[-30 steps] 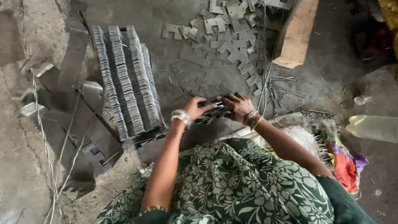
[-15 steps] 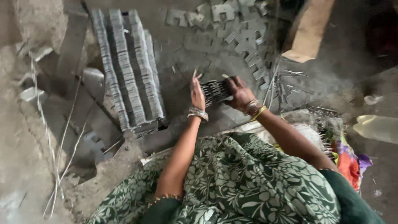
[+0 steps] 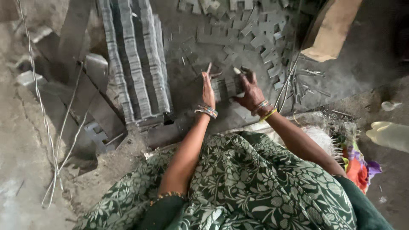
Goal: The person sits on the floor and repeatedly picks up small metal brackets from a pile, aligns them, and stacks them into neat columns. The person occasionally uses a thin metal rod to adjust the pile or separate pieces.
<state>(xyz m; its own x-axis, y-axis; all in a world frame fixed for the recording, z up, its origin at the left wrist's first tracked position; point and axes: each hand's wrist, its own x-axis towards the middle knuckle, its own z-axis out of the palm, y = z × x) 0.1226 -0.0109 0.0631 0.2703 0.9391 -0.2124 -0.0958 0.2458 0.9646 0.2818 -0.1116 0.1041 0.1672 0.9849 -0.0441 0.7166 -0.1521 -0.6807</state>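
Note:
My left hand [image 3: 208, 87] and my right hand [image 3: 249, 90] press from both sides on a small bundle of thin grey metal plates [image 3: 226, 88], held on edge just above the dusty floor. The left palm is flat against the bundle's left end, fingers straight. The right hand's fingers curl around its right end. Bangles sit on both wrists. A long stacked row of the same metal plates [image 3: 134, 59] lies on the floor to the left of my hands.
Several loose cut metal pieces [image 3: 255, 30] are scattered beyond my hands. A wooden block [image 3: 330, 32] lies at the upper right, thin metal rods [image 3: 294, 81] beside it. Wire [image 3: 55, 140] trails down the left. A pale plastic bottle [image 3: 390, 135] rests at the right.
The hands have lifted the bundle a little away from my body and squared it between both palms. The left hand has turned upright and flat against the bundle's end.

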